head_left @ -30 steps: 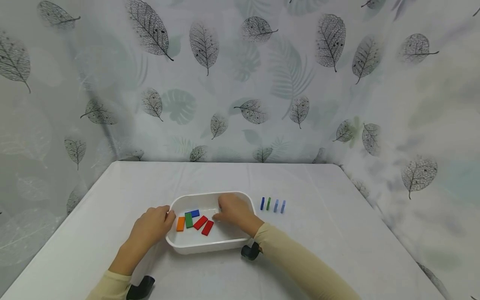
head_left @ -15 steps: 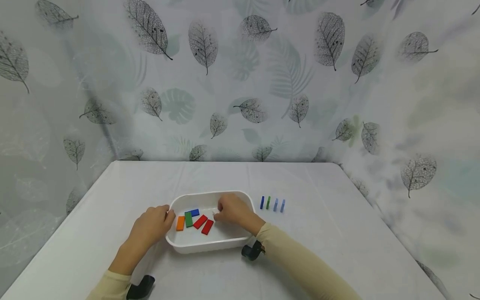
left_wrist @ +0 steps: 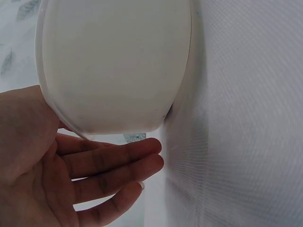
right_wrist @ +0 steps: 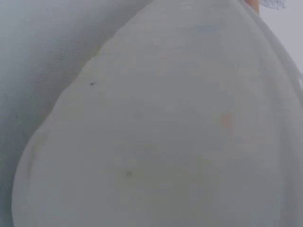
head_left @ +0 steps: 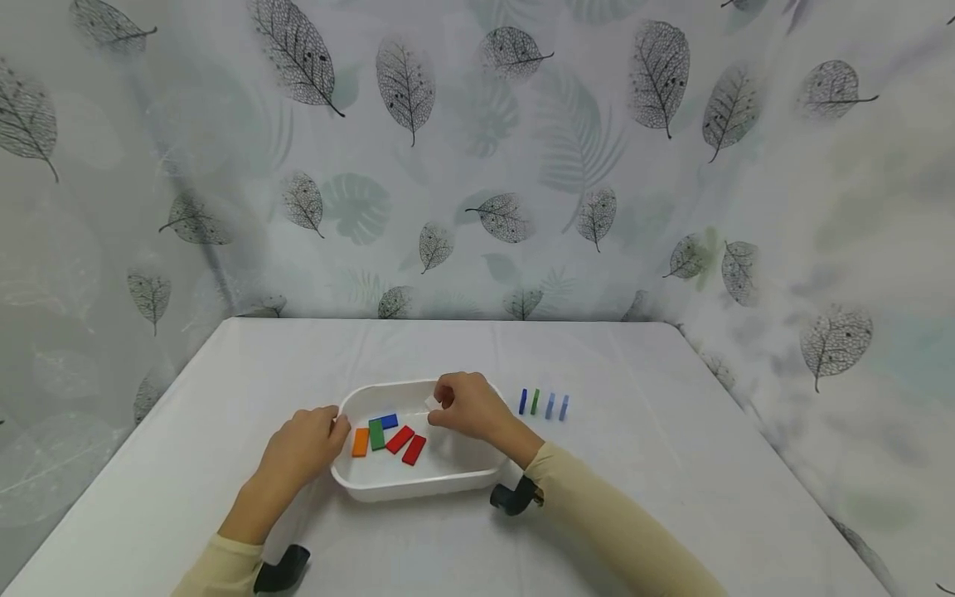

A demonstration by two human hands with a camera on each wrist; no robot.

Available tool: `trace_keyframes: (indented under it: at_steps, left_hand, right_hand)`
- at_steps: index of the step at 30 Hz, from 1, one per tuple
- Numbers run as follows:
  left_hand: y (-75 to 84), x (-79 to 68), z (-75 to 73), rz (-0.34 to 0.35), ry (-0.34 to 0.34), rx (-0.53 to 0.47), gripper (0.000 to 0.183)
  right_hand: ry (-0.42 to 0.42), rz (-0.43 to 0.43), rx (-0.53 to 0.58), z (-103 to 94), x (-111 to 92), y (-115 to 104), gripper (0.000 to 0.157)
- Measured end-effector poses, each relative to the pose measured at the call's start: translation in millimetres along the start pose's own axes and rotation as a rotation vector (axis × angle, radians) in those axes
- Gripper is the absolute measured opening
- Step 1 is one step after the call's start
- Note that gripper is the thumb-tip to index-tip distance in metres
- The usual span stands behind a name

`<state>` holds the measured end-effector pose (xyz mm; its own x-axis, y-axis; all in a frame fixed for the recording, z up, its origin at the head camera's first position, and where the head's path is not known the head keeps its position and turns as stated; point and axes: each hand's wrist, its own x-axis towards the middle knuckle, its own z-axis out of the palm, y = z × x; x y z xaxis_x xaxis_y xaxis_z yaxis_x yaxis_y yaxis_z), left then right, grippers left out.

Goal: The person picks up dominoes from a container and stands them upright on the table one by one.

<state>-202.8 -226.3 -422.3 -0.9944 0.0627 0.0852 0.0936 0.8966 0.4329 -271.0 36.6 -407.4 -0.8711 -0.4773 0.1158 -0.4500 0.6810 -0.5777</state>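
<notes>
In the head view a white plastic tray [head_left: 418,489] holds several small flat rectangular blocks: an orange block [head_left: 361,442], a green block [head_left: 376,434], a blue block [head_left: 389,421] and two red blocks, one a red block [head_left: 399,439] and the other a red block [head_left: 414,450]. My left hand [head_left: 302,448] grips the tray's left rim; its lower fingers [left_wrist: 113,161] extend beneath the rim in the left wrist view. Over the tray's right part, my right hand [head_left: 472,408] pinches a small white block [head_left: 432,404], partly hidden by the fingers. The tray wall [right_wrist: 156,118] fills the right wrist view.
Right of the tray, several thin blocks stand on edge in a row: a dark blue block [head_left: 523,401], a green block [head_left: 535,402] and two light blue ones, including this light blue block [head_left: 550,405]. A leaf-patterned curtain [head_left: 462,166] surrounds the white table [head_left: 634,481].
My right hand has lifted from the tray floor and shifted slightly right, with the white block now showing between thumb and fingers. My left hand stays at the rim.
</notes>
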Motion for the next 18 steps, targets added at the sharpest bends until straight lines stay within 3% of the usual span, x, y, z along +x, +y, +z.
trace_keyframes:
  at_steps: [10,18]
  left_hand:
    - [1.1,-1.2,-0.4,-0.002,-0.004,-0.002,0.036]
    - [1.7,-0.5,-1.4,-0.006,-0.005,-0.004,0.038]
  right_hand:
    - [0.046,-0.017,0.040,-11.7,-9.1,5.1,0.018]
    - [0.134,-0.090,0.081,-23.7,-18.4,10.6,0.014]
